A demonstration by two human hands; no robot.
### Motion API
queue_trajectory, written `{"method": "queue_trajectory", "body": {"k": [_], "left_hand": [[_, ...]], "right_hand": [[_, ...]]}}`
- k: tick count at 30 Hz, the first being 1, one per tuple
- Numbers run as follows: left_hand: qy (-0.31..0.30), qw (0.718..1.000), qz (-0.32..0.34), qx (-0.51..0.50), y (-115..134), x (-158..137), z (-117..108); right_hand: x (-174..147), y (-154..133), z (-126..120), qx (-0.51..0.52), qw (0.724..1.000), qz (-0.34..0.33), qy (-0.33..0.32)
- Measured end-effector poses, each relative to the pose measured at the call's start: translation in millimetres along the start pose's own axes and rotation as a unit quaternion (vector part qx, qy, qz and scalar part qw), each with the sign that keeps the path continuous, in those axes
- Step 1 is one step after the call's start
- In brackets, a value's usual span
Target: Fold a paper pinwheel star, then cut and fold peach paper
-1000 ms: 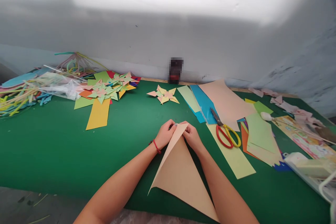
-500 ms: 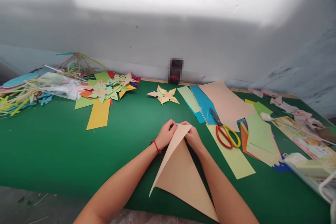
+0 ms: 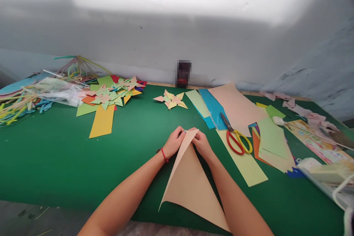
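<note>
A large sheet of peach paper (image 3: 190, 184) is bent over toward its far corner, its near edge curling up between my forearms. At that far corner my left hand (image 3: 175, 140) grips the paper, fingers closed; a red bracelet circles the wrist. Close beside it, my right hand (image 3: 203, 143) pinches the same corner from the other side, its fingertips partly hidden by the paper. Beyond both hands lies a folded paper star (image 3: 174, 100) in pale yellow and pink. Scissors (image 3: 235, 136) with one red and one yellow handle rest to the right on a pale green strip.
Folded stars and coloured paper (image 3: 107, 96) are heaped at the back left, with a yellow strip (image 3: 102, 121) in front. Pipe cleaners (image 3: 22, 107) pile farther left. Blue, peach and green sheets (image 3: 272, 138) lie to the right, near a white tray (image 3: 320, 184). A wall borders the green table (image 3: 69, 162).
The near left edge of the peach paper has curled slightly more, and its top corner has shifted a little left. Both hands keep their hold. The whole view has shifted slightly.
</note>
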State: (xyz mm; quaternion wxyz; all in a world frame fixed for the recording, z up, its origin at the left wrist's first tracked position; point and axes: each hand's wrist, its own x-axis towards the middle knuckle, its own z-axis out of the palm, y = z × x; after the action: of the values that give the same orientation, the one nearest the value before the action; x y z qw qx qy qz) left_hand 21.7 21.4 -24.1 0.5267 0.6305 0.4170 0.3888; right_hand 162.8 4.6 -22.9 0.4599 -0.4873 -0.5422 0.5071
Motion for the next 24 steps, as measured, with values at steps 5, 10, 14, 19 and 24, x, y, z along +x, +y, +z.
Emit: {"method": "queue_trajectory", "body": {"k": [5, 10, 14, 19, 24], "left_hand": [[-0.010, 1.000, -0.004, 0.029, -0.1, -1.3, -1.2], [-0.020, 0.997, 0.006, 0.077, 1.0, -2.8, -4.8], [-0.027, 0.996, 0.015, 0.083, 2.1, -2.6, -6.1], [-0.019, 0.996, 0.019, 0.088, 0.8, -1.3, -5.2], [-0.020, 0.996, 0.017, 0.083, 1.1, -1.9, -5.1]], "right_hand": [[-0.5, -1.7, 1.2, -0.022, 1.000, -0.004, -0.007], [-1.4, -1.7, 1.7, -0.058, 0.998, -0.022, 0.003], [-1.9, -1.2, 1.2, -0.028, 1.000, -0.004, -0.012], [-2.5, -5.9, 2.4, -0.025, 1.000, 0.000, -0.011], [-1.9, -8.1, 3.0, -0.030, 0.999, -0.017, -0.009]]}}
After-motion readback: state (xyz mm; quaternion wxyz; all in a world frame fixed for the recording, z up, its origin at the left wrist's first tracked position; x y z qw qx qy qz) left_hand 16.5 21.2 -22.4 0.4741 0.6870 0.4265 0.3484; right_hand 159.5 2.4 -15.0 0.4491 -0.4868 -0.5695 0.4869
